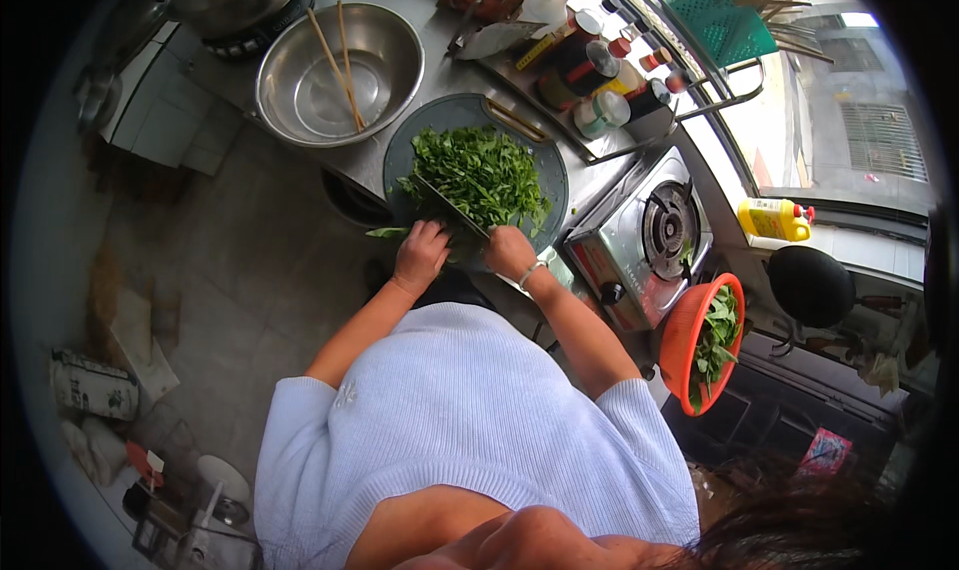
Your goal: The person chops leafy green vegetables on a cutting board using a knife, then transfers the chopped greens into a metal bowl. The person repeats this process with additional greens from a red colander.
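Observation:
My right hand (511,253) is closed round the handle of a kitchen knife (450,206). The blade points up and to the left across the near side of a round grey cutting board (403,135). Beside the blade, my left hand (424,255) has its fingers curled down on some leafy greens (387,232), and a leaf sticks out to its left. Beyond the knife lies a broad heap of chopped greens (475,170). The fingers and the blade partly hide the greens under them.
A steel basin (330,75) with wooden chopsticks (340,65) stands beyond the board to the left. Bottles (589,65) fill a rack at the back right. To the right are a gas stove (667,230) and an orange basin (682,340) of leafy greens.

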`<control>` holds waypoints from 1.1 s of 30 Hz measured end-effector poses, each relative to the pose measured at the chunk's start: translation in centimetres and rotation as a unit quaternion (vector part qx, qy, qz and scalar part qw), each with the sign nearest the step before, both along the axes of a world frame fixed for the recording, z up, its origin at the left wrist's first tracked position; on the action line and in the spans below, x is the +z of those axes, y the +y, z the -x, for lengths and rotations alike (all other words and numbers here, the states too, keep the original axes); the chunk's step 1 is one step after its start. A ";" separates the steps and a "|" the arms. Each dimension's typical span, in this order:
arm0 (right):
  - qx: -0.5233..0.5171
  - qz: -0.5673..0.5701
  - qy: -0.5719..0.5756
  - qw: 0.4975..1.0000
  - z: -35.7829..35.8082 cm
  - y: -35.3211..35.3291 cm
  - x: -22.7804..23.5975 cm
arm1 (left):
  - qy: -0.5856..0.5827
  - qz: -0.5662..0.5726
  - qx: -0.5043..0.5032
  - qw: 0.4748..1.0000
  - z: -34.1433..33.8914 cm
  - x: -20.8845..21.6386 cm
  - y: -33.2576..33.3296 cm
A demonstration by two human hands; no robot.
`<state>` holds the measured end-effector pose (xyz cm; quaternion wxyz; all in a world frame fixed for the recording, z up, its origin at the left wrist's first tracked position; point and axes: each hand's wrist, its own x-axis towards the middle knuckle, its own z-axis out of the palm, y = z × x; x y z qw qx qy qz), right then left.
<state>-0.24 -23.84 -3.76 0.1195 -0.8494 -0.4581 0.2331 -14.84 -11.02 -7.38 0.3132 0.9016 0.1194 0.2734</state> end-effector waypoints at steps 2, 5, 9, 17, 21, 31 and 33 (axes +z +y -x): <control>-0.006 -0.005 -0.002 1.000 0.0 -0.4 1.2 | -0.011 0.004 0.013 1.000 0.1 -0.7 -0.1; -0.002 0.034 0.012 0.999 0.9 -0.9 3.1 | -0.014 0.012 0.042 0.999 0.2 -2.0 -0.3; 0.009 0.083 0.024 0.996 1.6 -1.1 3.4 | -0.003 -0.012 0.044 0.999 0.4 -2.7 -0.5; -0.008 0.061 0.006 0.998 1.8 0.5 0.5 | 0.008 -0.018 0.014 1.000 0.6 -2.5 -0.4; -0.005 0.025 0.025 0.999 0.4 -0.8 -0.9 | 0.032 -0.019 0.017 0.999 1.3 0.2 -0.2; -0.037 -0.044 0.031 0.998 1.4 -1.8 1.3 | 0.053 0.146 0.057 0.986 0.6 -2.0 1.4; -0.051 -0.050 0.039 0.997 1.6 -2.0 1.7 | 0.053 0.209 0.080 0.973 0.4 -1.8 1.6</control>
